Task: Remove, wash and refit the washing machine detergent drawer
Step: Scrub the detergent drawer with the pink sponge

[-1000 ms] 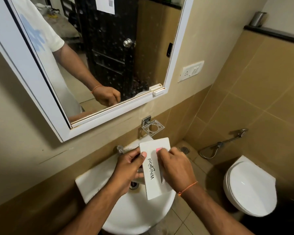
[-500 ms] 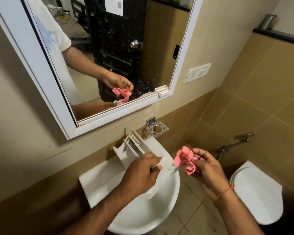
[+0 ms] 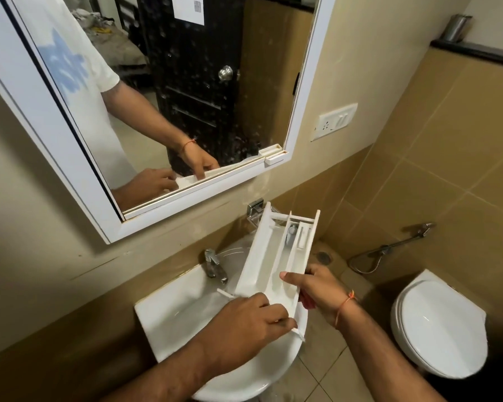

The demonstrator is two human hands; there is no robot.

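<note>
A: So, nearest first, where is each hand?

B: Closest in, the left hand (image 3: pixel 246 323) is curled over the near end of the drawer (image 3: pixel 276 256), fingers closed on the front panel's edge. Just past it, the right hand (image 3: pixel 317 288) grips the drawer's right wall, thumb laid inside along the rim. Something reddish shows under that palm; I cannot tell what it is.

A: And the drawer itself?

B: It is in the air above the sink (image 3: pixel 169 314), open side up, compartments showing. Its long axis runs away from the person, near end low at the hands, far end tilted up toward the wall under the mirror (image 3: pixel 186 91).

A: Which hand matters for the next move?

B: Both hold the same near end, so the far end hangs free. My guess is that rinsing comes next. The tap (image 3: pixel 215 265) stands just left of the drawer's middle, on the left hand's side, so the drawer would have to swing left and dip to get under the spout.

A: Anything in the way?

B: A metal holder (image 3: pixel 254 210) on the wall sits right behind the raised far end, very near it, and lifting further could knock it. The toilet (image 3: pixel 439 326) stands well apart on the right, and the spray hose (image 3: pixel 389 250) on the far wall is clear of everything.
</note>
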